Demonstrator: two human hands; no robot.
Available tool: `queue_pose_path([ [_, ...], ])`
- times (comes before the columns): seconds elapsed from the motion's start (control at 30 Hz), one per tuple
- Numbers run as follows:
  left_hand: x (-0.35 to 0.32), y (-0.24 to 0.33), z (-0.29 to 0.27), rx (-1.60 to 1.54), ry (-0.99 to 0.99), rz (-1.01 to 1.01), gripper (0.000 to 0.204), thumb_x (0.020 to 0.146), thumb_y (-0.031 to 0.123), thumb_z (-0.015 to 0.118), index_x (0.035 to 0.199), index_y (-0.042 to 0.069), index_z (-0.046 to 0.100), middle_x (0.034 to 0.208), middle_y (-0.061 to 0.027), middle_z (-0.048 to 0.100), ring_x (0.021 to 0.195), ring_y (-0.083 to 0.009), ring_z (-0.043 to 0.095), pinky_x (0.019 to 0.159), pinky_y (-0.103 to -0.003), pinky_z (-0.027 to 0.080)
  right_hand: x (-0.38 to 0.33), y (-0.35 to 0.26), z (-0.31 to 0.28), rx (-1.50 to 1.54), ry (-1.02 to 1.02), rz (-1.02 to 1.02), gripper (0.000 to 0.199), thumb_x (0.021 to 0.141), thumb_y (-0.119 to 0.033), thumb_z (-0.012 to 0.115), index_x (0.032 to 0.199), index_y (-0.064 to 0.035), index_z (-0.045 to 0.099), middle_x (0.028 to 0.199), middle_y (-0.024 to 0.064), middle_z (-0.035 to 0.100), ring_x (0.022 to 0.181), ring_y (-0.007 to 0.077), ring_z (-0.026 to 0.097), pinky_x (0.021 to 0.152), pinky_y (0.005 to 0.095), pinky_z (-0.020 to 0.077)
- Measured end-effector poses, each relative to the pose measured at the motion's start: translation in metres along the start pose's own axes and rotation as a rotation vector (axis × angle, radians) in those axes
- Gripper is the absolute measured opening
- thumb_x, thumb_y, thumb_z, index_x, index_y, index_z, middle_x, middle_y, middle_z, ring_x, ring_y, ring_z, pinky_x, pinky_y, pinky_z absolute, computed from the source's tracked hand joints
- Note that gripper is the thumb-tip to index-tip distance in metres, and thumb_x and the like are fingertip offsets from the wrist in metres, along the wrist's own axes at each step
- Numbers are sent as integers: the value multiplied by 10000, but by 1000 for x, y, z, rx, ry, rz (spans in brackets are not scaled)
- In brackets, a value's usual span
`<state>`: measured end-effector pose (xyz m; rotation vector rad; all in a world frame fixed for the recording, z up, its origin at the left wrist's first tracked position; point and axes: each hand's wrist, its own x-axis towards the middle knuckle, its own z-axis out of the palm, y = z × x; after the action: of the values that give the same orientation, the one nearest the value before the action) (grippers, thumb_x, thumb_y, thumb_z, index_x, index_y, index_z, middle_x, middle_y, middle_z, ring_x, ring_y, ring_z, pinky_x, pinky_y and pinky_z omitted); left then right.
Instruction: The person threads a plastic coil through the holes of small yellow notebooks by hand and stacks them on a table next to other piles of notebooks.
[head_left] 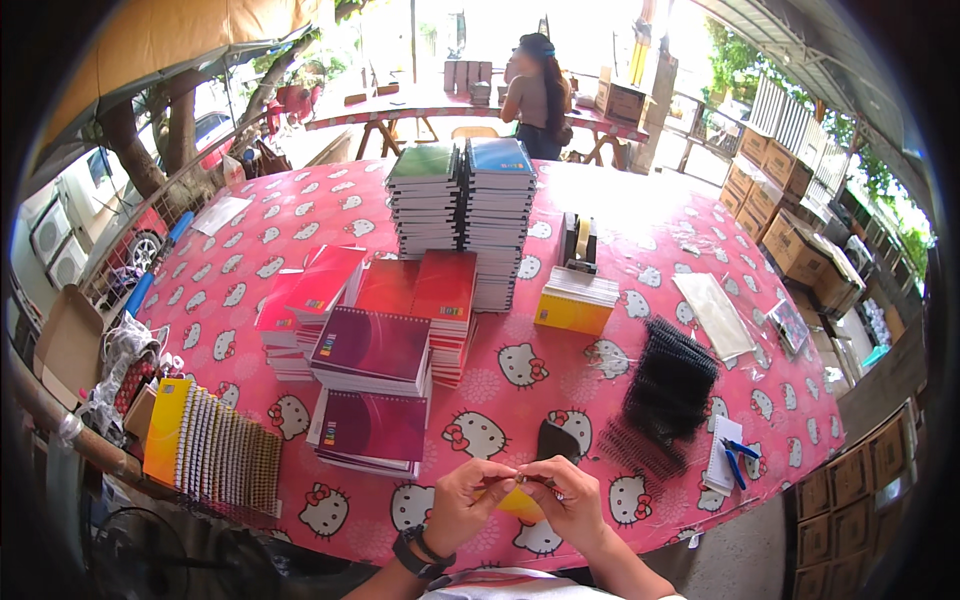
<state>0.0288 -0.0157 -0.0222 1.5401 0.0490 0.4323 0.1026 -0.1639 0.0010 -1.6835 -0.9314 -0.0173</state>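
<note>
Near the table's front edge, my left hand and my right hand meet fingertip to fingertip in a pinch. What lies between the fingers is too small to make out. Just below them a yellow piece, perhaps a notebook cover, shows partly between the palms. Beyond my right fingers lies a dark, flat object of unclear kind. Purple spiral notebooks are stacked ahead of my left hand. To the right sit a pile of black binding coils, a white notepad and blue-handled pliers.
Tall notebook stacks, red notebooks, a yellow-covered stack and a tape dispenser stand on the pink table. A row of spiral notebooks is at left. Cardboard boxes line the right; a person stands beyond.
</note>
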Motion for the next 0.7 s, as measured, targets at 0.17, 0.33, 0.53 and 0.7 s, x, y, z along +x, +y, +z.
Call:
queue_pose_path([
  [0.17,-6,7,6,136,62,45,92,861,-14,617,951,-11,597,883,-86,639,825,-127,634,717,-253,530,9,-11,0,-56,-17,-22,264,751,-99,763,930,-17,587,856,85,595,708,185,618,608,274,518],
  [0.33,-8,8,3,397,41,325,111,859,1,613,964,0,580,903,-112,615,808,-180,637,709,-287,546,9,-14,-3,-24,-96,64,223,761,-76,738,896,-12,573,818,88,564,720,220,614,605,299,506],
  [0.53,-20,4,3,209,67,210,255,895,116,613,1101,27,491,945,-126,595,870,-216,621,744,-329,529,4,-20,2,-99,-130,-7,119,808,-18,643,919,3,605,833,119,601,723,248,602,619,315,491],
  [0.7,-22,12,-4,261,97,263,252,957,192,518,1148,32,482,947,-124,567,828,-226,604,747,-353,486,10,-26,7,-112,-151,-150,200,837,-106,630,1002,-2,586,948,143,593,863,271,589,737,341,471],
])
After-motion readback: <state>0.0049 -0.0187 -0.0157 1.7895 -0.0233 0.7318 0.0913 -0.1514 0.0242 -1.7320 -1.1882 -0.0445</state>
